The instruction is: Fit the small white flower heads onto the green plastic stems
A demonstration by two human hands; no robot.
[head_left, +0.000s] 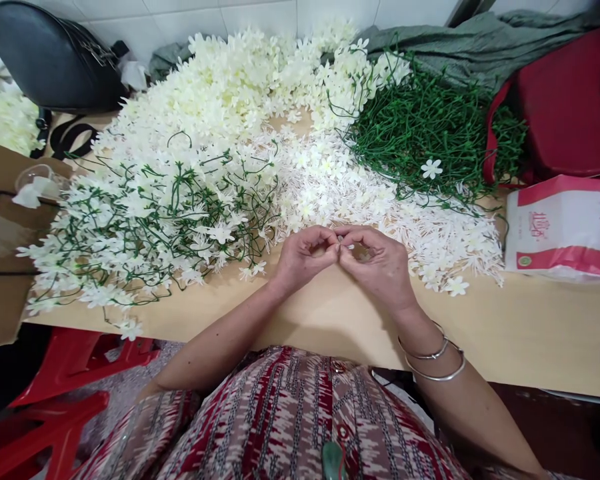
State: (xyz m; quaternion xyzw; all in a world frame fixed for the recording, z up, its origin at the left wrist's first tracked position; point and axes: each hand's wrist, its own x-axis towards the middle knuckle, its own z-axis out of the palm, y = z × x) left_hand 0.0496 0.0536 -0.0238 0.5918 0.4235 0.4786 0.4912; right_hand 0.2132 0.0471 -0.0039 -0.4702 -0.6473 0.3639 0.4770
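Over the front of the table, my left hand (307, 257) and my right hand (375, 260) meet at the fingertips, each in a pinch. A tiny pale bit shows between them, too small to name. Just beyond lies a spread of thin white stamen-like pieces (370, 207) mixed with white petals. To the left is a heap of white artificial flowers on green stems (180, 213). Loose cream-white blossoms (230, 87) pile up at the back. A tangle of bare green plastic stems (430, 127) lies at the back right, with one white flower (431, 169) on it.
A black bag (55, 60) stands at the back left above a cardboard box (5, 233). On the right are a red bag (570, 107) and a white-and-red paper bag (563, 227). Grey-green cloth (455, 47) runs along the wall. Red stools (70, 373) stand below the wooden table (530, 333).
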